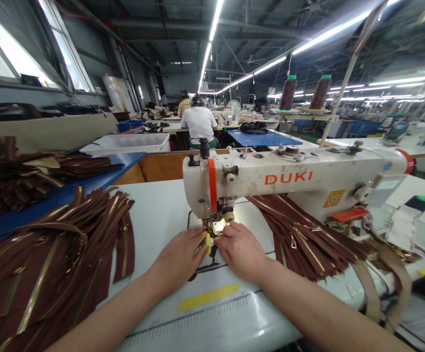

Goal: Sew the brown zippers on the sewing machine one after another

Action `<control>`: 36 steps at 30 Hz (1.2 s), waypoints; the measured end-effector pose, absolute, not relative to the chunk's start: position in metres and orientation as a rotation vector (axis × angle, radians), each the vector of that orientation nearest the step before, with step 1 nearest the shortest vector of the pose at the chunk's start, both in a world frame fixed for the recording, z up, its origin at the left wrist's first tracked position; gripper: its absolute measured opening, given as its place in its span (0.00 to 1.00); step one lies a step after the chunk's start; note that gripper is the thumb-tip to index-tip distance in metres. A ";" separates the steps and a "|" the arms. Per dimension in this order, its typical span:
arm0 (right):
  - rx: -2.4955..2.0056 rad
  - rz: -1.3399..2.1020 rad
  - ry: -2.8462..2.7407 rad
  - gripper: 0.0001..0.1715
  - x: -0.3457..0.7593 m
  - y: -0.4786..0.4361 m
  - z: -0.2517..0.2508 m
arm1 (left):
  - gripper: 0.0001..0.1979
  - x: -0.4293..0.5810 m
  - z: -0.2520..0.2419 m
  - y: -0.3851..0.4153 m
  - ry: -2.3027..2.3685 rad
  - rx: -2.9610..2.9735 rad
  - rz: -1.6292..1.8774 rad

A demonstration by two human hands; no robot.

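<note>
Both hands meet under the head of a white sewing machine (249,178), right at its presser foot and needle. My left hand (179,256) is left of the foot, fingers bent together and thumb close to a narrow yellow strip (208,242). On the other side, my right hand (243,249) is curled, with thumb and index finger pinched together by the foot. Whatever small piece lies between the fingertips is hidden. Brown zippers with gold teeth (36,288) are heaped at the left. More brown zippers with metal pulls (307,239) lie under the machine arm at the right.
A ruler scale (197,315) and yellow tape (208,297) mark the table's front. More brown strips (25,171) cover a blue table at the left. Thread cones (288,93) stand above the machine; tan straps (368,288) hang at the right. A person in white (198,122) sits ahead.
</note>
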State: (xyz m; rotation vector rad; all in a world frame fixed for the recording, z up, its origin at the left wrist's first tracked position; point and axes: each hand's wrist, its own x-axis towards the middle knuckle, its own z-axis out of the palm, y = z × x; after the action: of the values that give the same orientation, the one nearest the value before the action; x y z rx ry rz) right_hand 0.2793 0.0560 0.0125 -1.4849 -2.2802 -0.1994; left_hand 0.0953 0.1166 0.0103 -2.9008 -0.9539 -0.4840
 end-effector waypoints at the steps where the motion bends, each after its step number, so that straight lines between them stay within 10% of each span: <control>1: -1.487 -0.191 -2.271 0.14 0.279 0.056 0.012 | 0.19 0.096 0.011 0.117 -0.954 -2.905 -0.486; 36: -1.309 -0.188 -2.225 0.12 0.273 0.042 0.011 | 0.18 0.072 0.047 0.090 -0.816 -2.985 -0.355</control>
State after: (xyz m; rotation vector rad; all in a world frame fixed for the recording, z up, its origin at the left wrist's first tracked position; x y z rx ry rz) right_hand 0.2726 0.0419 0.0106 -1.3090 -2.2249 -0.1879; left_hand 0.0722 0.0899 0.0469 -2.9853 -0.8155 -0.3551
